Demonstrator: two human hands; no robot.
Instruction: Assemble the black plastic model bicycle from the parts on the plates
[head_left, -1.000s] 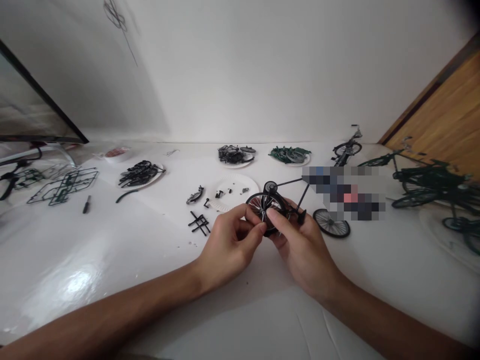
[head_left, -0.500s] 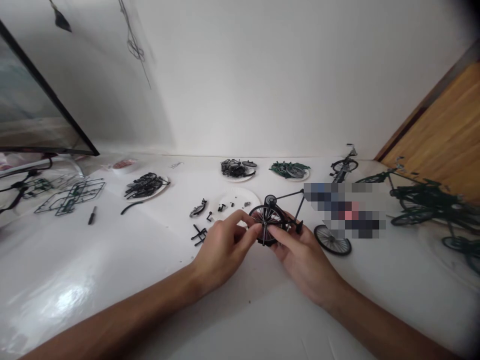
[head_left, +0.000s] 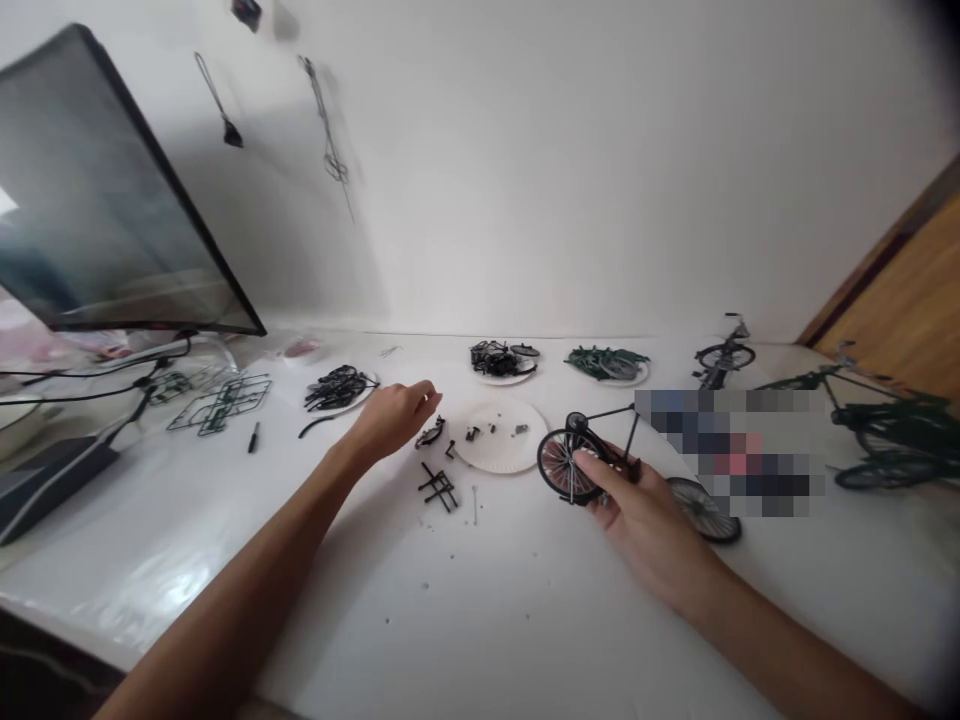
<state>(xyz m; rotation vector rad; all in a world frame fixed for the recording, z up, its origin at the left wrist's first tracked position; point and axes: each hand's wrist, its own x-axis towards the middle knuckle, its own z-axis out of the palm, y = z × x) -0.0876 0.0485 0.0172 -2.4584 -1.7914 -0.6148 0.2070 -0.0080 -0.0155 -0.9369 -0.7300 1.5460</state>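
Note:
My right hand [head_left: 637, 500] grips a small black model bicycle frame with a spoked wheel [head_left: 568, 465], the thumb lying near the hub. My left hand [head_left: 397, 415] is raised over the table, left of the white paper plate [head_left: 495, 465], its fingers bent and pressed together; whether anything is between them is too small to tell. Small dark parts [head_left: 472, 433] lie on that plate. Just below and right of my left hand are a curved black part [head_left: 430, 434] and a black rack-like piece [head_left: 438, 487]. A loose spoked wheel [head_left: 705, 508] lies partly behind my right hand.
Plates of black parts [head_left: 337, 388], more black parts [head_left: 499, 357] and green parts [head_left: 607, 362] stand farther back. Model bicycles [head_left: 892, 420] are at right. A screwdriver [head_left: 254, 437], green frames [head_left: 221, 403] and a monitor [head_left: 112, 190] are at left.
My left hand has let go of the wheel and moved left, away from the bicycle. My right hand still holds the bicycle. The view has shifted, showing more of the monitor.

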